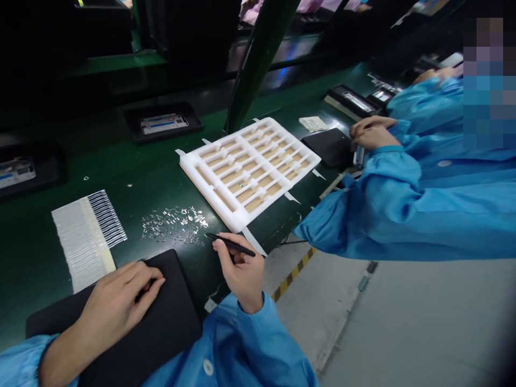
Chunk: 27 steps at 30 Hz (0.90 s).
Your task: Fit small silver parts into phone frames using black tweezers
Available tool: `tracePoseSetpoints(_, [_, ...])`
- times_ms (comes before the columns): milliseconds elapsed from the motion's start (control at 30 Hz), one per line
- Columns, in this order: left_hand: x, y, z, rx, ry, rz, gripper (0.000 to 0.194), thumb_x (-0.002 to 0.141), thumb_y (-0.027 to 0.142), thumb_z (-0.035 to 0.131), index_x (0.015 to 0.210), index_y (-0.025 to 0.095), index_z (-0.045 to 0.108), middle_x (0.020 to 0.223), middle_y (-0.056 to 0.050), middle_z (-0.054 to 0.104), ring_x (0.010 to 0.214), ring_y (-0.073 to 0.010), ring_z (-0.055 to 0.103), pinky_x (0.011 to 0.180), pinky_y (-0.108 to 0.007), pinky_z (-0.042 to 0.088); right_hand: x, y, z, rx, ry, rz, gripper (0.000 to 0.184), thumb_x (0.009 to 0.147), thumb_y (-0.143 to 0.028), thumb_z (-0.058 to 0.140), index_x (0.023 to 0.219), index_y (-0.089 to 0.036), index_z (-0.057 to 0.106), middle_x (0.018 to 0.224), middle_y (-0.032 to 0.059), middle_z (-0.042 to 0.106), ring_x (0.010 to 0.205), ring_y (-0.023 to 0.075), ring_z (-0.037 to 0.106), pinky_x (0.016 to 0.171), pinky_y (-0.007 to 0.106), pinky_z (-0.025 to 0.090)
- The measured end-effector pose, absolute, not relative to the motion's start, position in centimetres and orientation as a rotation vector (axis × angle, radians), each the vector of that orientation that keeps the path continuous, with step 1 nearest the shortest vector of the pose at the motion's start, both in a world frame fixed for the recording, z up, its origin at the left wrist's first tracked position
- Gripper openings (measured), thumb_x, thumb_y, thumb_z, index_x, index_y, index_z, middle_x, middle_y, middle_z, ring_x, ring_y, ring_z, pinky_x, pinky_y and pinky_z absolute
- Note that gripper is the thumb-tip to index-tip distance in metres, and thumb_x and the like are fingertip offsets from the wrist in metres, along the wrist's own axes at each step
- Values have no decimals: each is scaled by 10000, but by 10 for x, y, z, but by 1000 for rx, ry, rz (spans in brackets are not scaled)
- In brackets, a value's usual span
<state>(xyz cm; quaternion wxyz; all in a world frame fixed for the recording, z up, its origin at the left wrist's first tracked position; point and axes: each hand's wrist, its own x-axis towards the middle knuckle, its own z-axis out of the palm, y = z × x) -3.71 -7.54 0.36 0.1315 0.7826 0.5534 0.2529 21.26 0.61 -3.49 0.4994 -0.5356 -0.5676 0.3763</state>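
My right hand (242,271) grips a pair of black tweezers (237,246) between thumb and fingers. The tips point left, at the right edge of a scatter of tiny shiny metal pieces (173,226) on the green bench. Palm down, my left hand (116,295) rests on a flat black pad (161,333). Its fingers are curled and the tips of thumb and forefinger meet; anything small between them cannot be made out. Above the pad lies a whitish sheet (76,236) with a row of thin metal strips (108,215) along its right side.
A white slotted foam tray (229,207) is taped to the bench beyond my right hand. Dark trays (131,129) holding device parts stand at the back left. On the right, a co-worker's hands (374,134) work near a black pad (328,148). Floor shows below the bench edge.
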Motion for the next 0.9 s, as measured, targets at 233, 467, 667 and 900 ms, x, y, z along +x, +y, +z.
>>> tracePoseSetpoints(233, [-36,-73,4,2272,1623,748,164,1074,328,569,1013,240,693,809,24,701,695,-132,685,651,-247,512,208,12,-30,-1199,-1470,961,129,976,-279,742,1078,-218,792,1031,88,801,893,232,803,811,372,696])
tracePoseSetpoints(467, [-37,-75,4,2267,1621,726,162,1069,309,567,1008,238,700,799,21,694,687,-131,681,648,-241,515,204,19,-26,-1143,-1590,891,115,988,-234,710,1065,-229,795,1031,81,809,924,227,792,821,360,683])
tracePoseSetpoints(667, [-36,-74,6,2265,1614,732,151,1071,296,565,1025,238,696,821,20,706,704,-132,689,649,-243,515,206,19,-25,-1104,-1660,829,129,991,-200,690,1061,-246,788,1034,76,813,956,236,791,854,375,674])
tracePoseSetpoints(900, [-36,-74,4,2275,1605,718,147,1082,299,559,1034,234,681,825,15,699,712,-136,682,648,-247,496,206,20,-27,-1114,-1657,853,134,998,-208,684,1062,-254,792,1033,70,813,953,237,789,863,377,665])
